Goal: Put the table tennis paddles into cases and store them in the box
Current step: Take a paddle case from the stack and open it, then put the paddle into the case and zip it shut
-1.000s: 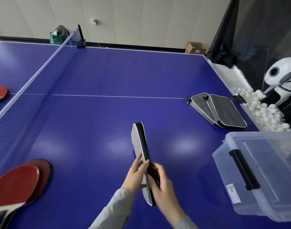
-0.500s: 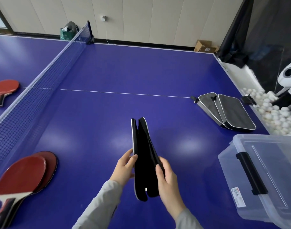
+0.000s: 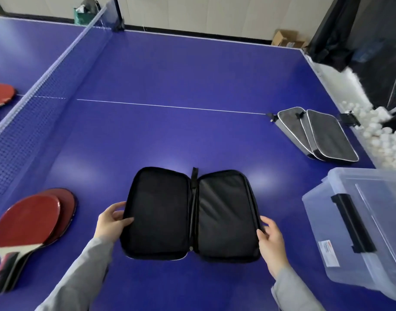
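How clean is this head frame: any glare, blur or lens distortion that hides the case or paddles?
Head view: soft ceiling-light glare patches on the blue table beside the open case, not over it; the case's black lining shows little detail; wide-angle bending curves the net and table edges; the white balls at far right are smeared; the two stacked paddles are sharp enough.

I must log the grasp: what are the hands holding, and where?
The black fabric paddle case, spread open: left hand grips its left edge, right hand its right edge.
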{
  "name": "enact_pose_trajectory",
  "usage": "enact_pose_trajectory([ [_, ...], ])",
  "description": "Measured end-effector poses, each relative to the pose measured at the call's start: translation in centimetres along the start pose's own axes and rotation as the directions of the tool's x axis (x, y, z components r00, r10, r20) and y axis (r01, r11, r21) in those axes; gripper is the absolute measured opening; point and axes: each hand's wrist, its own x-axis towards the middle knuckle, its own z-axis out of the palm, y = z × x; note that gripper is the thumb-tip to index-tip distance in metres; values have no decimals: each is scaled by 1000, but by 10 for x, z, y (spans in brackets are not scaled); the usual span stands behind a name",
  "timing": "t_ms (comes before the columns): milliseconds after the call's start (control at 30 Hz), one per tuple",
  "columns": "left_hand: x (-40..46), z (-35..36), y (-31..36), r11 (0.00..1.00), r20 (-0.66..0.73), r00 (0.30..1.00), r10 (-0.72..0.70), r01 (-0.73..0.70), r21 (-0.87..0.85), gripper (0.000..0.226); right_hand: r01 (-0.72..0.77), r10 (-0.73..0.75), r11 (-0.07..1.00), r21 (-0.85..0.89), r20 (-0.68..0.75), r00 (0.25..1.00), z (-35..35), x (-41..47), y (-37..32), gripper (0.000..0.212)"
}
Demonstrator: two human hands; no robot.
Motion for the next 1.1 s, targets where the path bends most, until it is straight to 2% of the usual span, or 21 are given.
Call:
enact_pose_trajectory([
  [100, 10, 4, -23, 998, -33, 999, -29, 31, 61, 49, -39, 44, 990, -135, 31, 999, 4, 9, 15, 40],
  [233, 16, 13, -36, 987, -117, 993, -1, 20, 159, 47, -42, 52, 965, -258, 35, 998, 14, 18, 26, 45],
  [300, 16, 18, -38, 978, -149, 988, 40, -8, 210, 48, -8, 14, 953, -304, 17, 1000, 20, 18, 29, 46],
  [367, 15, 24, -40, 948, -163, 977, 135, -80, 308, 52, 71, -86, 911, -407, -18, 996, 27, 16, 29, 46],
  [433, 11, 32, -43, 836, -132, 942, 308, -202, 510, 61, 172, -239, 790, -588, -37, 970, 32, 14, 26, 51],
  [500, 2, 45, -45, 621, -28, 881, 472, -310, 719, 70, 294, -386, 678, -674, 14, 923, 39, 14, 22, 58],
  [533, -4, 53, -44, 510, 62, 862, 503, -353, 784, 75, 370, -437, 633, -680, 81, 896, 43, 14, 20, 61],
  [600, -13, 71, -45, 314, 258, 852, 456, -425, 849, 95, 491, -438, 518, -700, 276, 856, 54, 18, 15, 65],
  [667, -9, 83, -55, 196, 351, 862, 365, -440, 877, 108, 539, -349, 413, -734, 419, 838, 63, 25, 16, 68],
  [733, 0, 84, -67, 195, 358, 878, 319, -430, 881, 108, 552, -287, 336, -763, 475, 832, 65, 33, 21, 69],
  [833, 8, 76, -71, 183, 366, 868, 337, -441, 878, 106, 580, -274, 267, -770, 516, 812, 60, 40, 31, 69],
  [933, 10, 70, -65, 146, 387, 847, 366, -463, 874, 100, 587, -291, 245, -772, 518, 804, 57, 43, 36, 69],
  [1100, 13, 69, -67, 180, 398, 861, 317, -466, 866, 99, 591, -290, 238, -771, 525, 800, 59, 40, 33, 68],
])
